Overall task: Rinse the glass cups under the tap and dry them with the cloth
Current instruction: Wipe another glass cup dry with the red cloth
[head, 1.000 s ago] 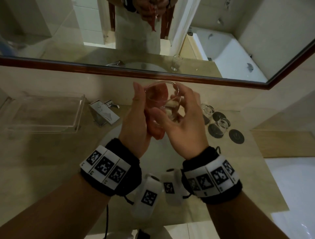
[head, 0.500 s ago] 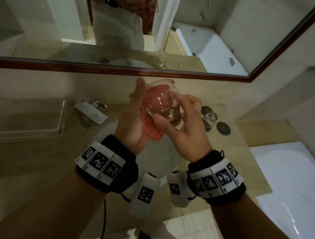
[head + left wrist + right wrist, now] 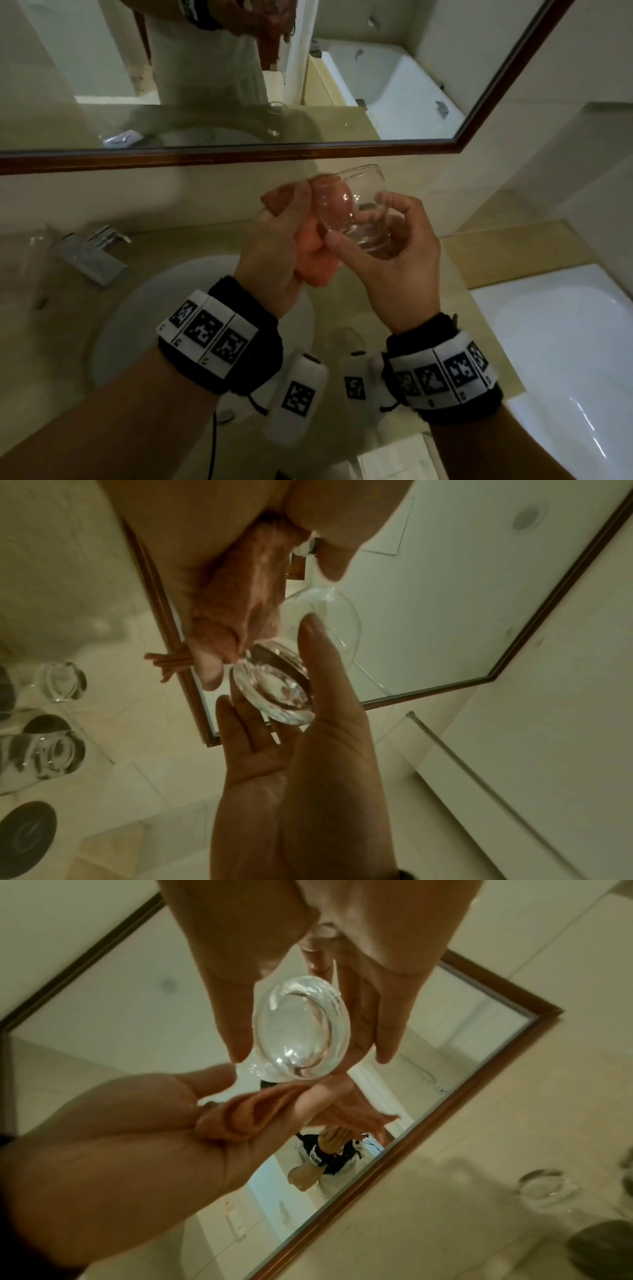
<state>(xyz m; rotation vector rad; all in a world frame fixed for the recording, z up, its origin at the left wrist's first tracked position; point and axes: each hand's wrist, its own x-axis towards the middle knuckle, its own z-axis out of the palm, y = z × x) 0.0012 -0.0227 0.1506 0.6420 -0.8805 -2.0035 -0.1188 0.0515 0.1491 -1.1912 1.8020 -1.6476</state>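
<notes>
Beige desk (image 3: pixel 191 260) with a sink (image 3: pixel 144 322) lies under the mirror (image 3: pixel 342 150). Above the sink, the right hand (image 3: pixel 394 260) curls round the glass (image 3: pixel 356 212); the left hand (image 3: pixel 274 253) grips the cloth (image 3: pixel 318 260), pushed into it.

Hidden, cropped and blurred bits

My left hand (image 3: pixel 274 253) covers most of the cloth (image 3: pixel 317 263), and how far it reaches into the glass (image 3: pixel 356 209) I cannot tell. The tap (image 3: pixel 92 251) is smeared by motion. In my left-wrist view the spare glasses (image 3: pixel 44 753) run off the left edge; in my right-wrist view my fingers (image 3: pixel 387 1031) cover the glass's far side.
</notes>
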